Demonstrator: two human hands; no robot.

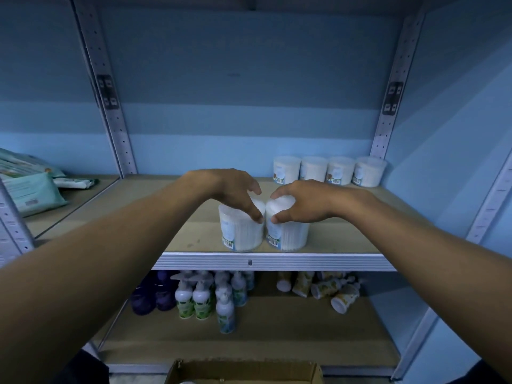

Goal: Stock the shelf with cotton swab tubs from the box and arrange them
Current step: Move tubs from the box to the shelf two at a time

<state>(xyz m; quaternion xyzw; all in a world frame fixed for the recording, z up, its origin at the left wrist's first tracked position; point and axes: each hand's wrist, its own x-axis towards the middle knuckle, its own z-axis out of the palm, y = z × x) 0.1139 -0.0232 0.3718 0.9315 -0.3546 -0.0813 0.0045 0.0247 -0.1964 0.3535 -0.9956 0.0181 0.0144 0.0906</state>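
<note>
Two clear cotton swab tubs stand side by side near the front edge of the middle shelf (194,239). My left hand (232,189) grips the left tub (241,234) from above, thumb on its front. My right hand (299,200) grips the right tub (288,234) the same way. Both tubs rest on the board and touch each other. Several more tubs (329,170) stand in a row at the back right of the same shelf. The open cardboard box (243,370) shows at the bottom edge; its contents are mostly hidden.
Bare board lies left of the held tubs and between them and the back row. Wipe packs (33,195) lie on the neighbouring shelf at left. Pump bottles (202,297) and toppled tubes (324,289) crowd the lower shelf. Metal uprights (116,128) frame the bay.
</note>
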